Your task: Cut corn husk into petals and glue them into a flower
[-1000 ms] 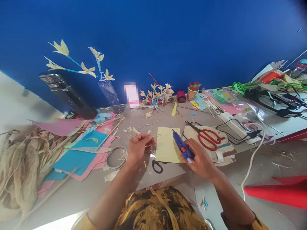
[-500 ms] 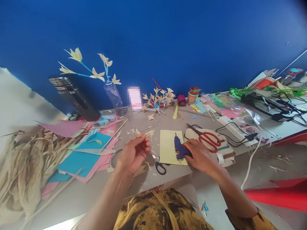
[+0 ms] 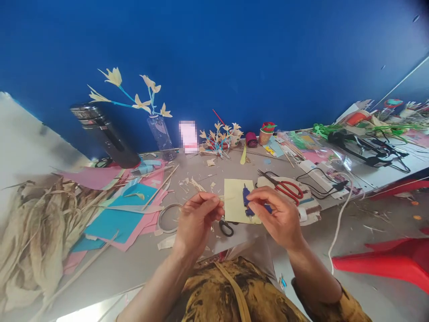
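Note:
My left hand (image 3: pixel 198 218) is raised over the table's front edge, thumb and fingertips pinched on a thin pale strip. My right hand (image 3: pixel 275 213) hovers close beside it, fingers curled and pinched together; what they hold is too small to make out. Just behind my right hand, the blue glue gun (image 3: pixel 246 201) lies on a yellow sheet of paper (image 3: pixel 233 203), partly hidden by my fingers. Small black-handled scissors (image 3: pixel 226 228) lie between my hands.
Red scissors (image 3: pixel 285 188) rest on a woven mat to the right, by a power strip (image 3: pixel 321 174) and a white cable (image 3: pixel 338 223). Coloured paper sheets (image 3: pixel 114 219), a wire ring (image 3: pixel 167 217) and dried husks (image 3: pixel 33 232) lie left. A flower vase (image 3: pixel 161 134) and black flask (image 3: pixel 107 138) stand behind.
My right hand set the glue gun down on the yellow sheet, let go and rose toward my left hand. My left hand kept its pinch and shifted slightly right.

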A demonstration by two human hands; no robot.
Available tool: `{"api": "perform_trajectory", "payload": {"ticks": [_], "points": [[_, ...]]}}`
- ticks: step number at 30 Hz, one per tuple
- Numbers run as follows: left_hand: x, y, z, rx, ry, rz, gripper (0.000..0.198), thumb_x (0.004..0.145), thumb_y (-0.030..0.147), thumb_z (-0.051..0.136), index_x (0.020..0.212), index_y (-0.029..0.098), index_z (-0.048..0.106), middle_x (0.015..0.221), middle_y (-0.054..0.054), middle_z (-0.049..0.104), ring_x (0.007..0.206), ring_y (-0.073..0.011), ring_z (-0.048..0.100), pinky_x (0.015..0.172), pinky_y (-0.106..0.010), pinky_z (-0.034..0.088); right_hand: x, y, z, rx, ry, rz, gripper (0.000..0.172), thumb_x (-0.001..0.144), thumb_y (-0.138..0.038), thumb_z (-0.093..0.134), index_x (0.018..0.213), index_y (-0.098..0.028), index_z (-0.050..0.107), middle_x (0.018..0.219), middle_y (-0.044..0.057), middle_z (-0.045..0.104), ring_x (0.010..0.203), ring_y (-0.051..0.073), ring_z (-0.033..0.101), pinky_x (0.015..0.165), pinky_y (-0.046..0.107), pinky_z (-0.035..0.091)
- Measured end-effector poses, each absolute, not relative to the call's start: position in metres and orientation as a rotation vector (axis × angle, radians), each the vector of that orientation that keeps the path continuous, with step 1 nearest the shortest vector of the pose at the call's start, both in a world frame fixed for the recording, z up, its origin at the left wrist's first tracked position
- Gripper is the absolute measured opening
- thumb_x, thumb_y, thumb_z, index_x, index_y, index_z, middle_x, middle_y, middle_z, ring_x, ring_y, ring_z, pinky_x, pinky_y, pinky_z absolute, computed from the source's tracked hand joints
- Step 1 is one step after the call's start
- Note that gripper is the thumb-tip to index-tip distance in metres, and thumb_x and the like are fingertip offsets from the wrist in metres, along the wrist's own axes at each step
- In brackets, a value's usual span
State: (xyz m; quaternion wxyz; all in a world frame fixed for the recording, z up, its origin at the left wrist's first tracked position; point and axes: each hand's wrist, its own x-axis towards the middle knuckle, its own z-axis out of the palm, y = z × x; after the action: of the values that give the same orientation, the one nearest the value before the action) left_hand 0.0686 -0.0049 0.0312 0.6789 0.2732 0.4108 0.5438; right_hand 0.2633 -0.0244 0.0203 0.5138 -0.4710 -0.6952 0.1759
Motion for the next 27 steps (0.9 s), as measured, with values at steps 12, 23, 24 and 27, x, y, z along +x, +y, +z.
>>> {"api": "perform_trajectory", "payload": {"ticks": [12, 23, 24, 27], "points": [[0.059, -0.014, 0.029, 0.552, 0.884, 1.100, 0.024, 0.056, 0.026, 0.085, 0.065, 0.014, 0.066, 0.062, -0.004, 0.068, 0.049, -0.0122, 0.059, 0.047, -0.024, 0.043, 0.230, -0.023, 0.023, -1.148, -1.705, 0.369, 0.011, 0.095, -0.029, 0.062, 0.095, -0.022, 0.070, 0.081, 0.003, 0.071, 0.063, 0.015, 0.061, 0.059, 0.027, 0.049], [0.053, -0.010, 0.015, 0.543, 0.826, 1.008, 0.020, 0.062, 0.027, 0.081, 0.071, 0.013, 0.069, 0.066, -0.006, 0.070, 0.052, -0.0151, 0.061, 0.043, -0.023, 0.043, 0.227, -0.021, 0.020, -1.262, -1.655, 0.419, 0.013, 0.093, -0.031, 0.064, 0.086, -0.023, 0.071, 0.070, -0.001, 0.069, 0.054, 0.013, 0.060, 0.056, 0.026, 0.050], [0.052, -0.010, 0.013, 0.574, 0.834, 1.008, 0.020, 0.064, 0.029, 0.079, 0.072, 0.014, 0.069, 0.068, -0.007, 0.070, 0.054, -0.0157, 0.062, 0.043, -0.023, 0.043, 0.227, -0.021, 0.020, -1.267, -1.649, 0.424, 0.013, 0.093, -0.031, 0.064, 0.086, -0.023, 0.071, 0.070, -0.001, 0.069, 0.054, 0.013, 0.060, 0.056, 0.025, 0.050], [0.049, -0.010, 0.011, 0.713, 0.885, 1.045, 0.022, 0.070, 0.034, 0.076, 0.079, 0.015, 0.070, 0.075, -0.008, 0.073, 0.059, -0.0167, 0.064, 0.046, -0.023, 0.044, 0.226, -0.021, 0.020, -1.270, -1.616, 0.452, 0.015, 0.093, -0.033, 0.064, 0.085, -0.022, 0.072, 0.072, 0.000, 0.071, 0.054, 0.013, 0.060, 0.055, 0.025, 0.050]]}}
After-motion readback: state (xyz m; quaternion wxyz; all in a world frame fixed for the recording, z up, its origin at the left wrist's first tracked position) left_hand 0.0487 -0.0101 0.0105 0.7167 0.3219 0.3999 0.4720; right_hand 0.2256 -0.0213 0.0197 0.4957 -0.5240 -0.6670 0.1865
